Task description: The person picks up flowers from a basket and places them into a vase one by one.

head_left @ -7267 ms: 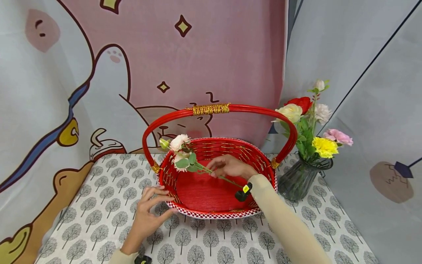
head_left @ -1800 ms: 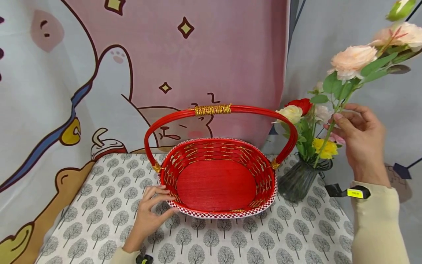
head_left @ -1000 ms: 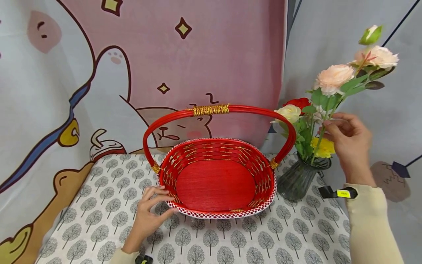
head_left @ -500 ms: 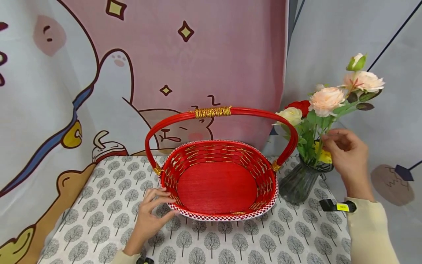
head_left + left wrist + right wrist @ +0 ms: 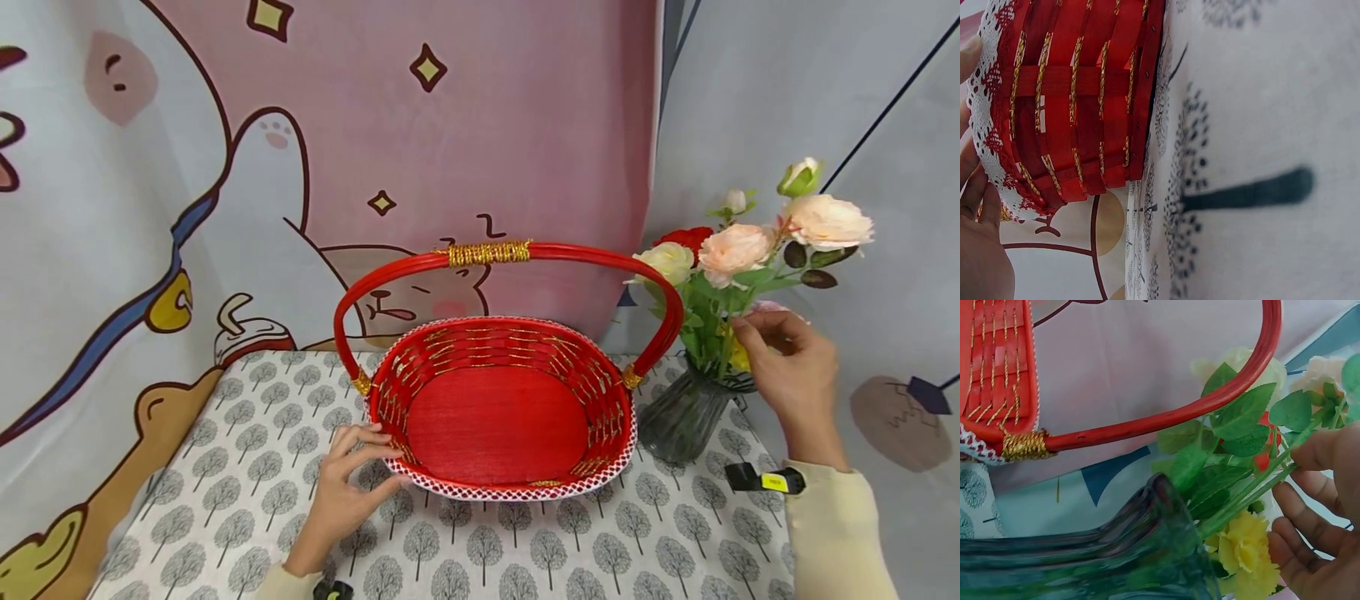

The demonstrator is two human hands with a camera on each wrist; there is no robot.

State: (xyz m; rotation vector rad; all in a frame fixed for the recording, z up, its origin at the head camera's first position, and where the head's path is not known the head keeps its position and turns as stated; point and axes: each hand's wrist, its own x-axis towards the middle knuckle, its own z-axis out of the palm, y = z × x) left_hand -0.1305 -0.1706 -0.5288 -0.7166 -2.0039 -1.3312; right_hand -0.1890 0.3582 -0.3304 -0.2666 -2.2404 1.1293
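A red woven basket with a tall arched handle stands on the table. My left hand holds its front left rim; in the left wrist view its fingers lie along the white lace edge. At the right, my right hand pinches the green stem of an artificial flower spray with pale peach blooms and a bud. The stem's lower end is inside the dark glass vase. In the right wrist view, thumb and fingers meet on the stem, above the vase mouth.
Red, cream, yellow and pink artificial flowers share the vase. The basket handle's right side arches close to them. A tree-print cloth covers the table, and cartoon-printed curtains hang behind.
My right hand has carried the peach flower spray from above the basket to the vase, then lowered it with its stem inside. My left hand stays on the basket rim.
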